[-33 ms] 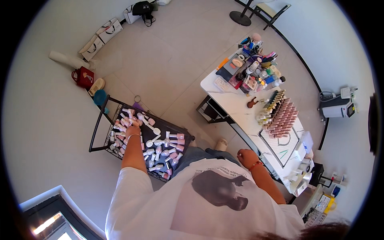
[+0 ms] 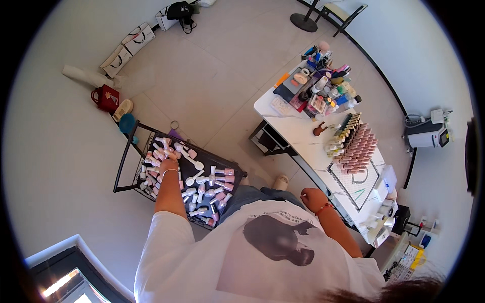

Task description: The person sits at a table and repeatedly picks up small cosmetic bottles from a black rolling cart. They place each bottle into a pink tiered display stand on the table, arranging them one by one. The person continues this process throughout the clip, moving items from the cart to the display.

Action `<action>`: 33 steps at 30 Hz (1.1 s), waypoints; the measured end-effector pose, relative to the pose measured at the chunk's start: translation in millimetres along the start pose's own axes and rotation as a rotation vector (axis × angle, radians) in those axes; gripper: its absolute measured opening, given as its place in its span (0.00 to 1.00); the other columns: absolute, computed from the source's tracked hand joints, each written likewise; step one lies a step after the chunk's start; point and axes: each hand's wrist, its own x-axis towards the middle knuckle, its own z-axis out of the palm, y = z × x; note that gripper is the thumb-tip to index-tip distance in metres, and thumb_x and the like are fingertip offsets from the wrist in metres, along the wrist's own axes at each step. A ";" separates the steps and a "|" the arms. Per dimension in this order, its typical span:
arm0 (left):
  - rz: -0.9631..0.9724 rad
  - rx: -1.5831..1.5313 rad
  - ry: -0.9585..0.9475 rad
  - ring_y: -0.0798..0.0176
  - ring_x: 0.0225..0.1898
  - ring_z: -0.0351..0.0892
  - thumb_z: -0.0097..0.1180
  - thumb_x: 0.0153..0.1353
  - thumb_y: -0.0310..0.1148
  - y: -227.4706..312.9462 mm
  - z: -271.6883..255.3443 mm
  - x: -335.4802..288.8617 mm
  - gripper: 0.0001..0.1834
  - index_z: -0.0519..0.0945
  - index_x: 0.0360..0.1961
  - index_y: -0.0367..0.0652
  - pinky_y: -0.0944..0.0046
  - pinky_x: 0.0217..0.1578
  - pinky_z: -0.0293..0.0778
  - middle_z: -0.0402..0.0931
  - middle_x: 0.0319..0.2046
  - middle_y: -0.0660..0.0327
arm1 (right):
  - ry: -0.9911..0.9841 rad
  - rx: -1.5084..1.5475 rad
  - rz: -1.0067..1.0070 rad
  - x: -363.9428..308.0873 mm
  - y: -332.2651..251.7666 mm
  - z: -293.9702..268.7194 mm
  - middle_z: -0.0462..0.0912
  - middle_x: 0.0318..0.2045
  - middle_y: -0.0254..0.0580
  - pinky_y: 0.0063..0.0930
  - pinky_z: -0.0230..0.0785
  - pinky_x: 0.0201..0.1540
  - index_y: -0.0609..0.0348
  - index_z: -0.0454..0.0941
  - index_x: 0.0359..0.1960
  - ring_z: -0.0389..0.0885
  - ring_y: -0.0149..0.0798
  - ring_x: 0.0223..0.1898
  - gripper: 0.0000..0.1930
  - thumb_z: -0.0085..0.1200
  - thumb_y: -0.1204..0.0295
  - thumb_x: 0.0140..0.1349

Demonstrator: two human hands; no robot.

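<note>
Pale walls [image 2: 55, 166] border a tiled floor [image 2: 217, 86]; a chair [image 2: 338, 11] stands beside one.

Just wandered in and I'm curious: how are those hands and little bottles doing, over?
Left hand among bottles on the black cart, grip unclear. Right hand loosely curled beside the white table. Bottles lying jumbled, crowding the left hand.

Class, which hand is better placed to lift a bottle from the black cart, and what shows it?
Likely the left hand: it is down among the bottles on the black cart. The right hand, loosely closed, is away from them, near the white table.
</note>
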 end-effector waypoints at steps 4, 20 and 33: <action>-0.212 -0.407 0.026 0.45 0.44 0.85 0.59 0.57 0.55 46.9 -62.6 -40.9 0.27 0.85 0.42 0.39 0.49 0.44 0.81 0.85 0.39 0.46 | 0.015 -0.013 0.044 -7.7 -0.2 3.8 0.83 0.28 0.50 0.45 0.74 0.40 0.57 0.82 0.34 0.83 0.53 0.35 0.07 0.58 0.67 0.60; 0.166 -1.016 0.115 0.65 0.17 0.74 0.73 0.49 0.41 104.3 -145.5 -230.7 0.22 0.84 0.41 0.39 0.62 0.22 0.71 0.76 0.17 0.61 | -0.134 0.336 -0.119 50.6 -40.3 -7.7 0.85 0.34 0.48 0.41 0.74 0.40 0.58 0.83 0.37 0.82 0.50 0.35 0.11 0.59 0.64 0.61; 0.916 -0.501 0.591 0.58 0.22 0.80 0.67 0.48 0.36 189.9 -253.5 -288.7 0.16 0.79 0.38 0.46 0.58 0.23 0.75 0.78 0.22 0.62 | -0.201 0.861 -0.379 137.4 -167.6 -41.9 0.81 0.24 0.32 0.21 0.69 0.29 0.62 0.76 0.33 0.77 0.22 0.27 0.09 0.62 0.69 0.64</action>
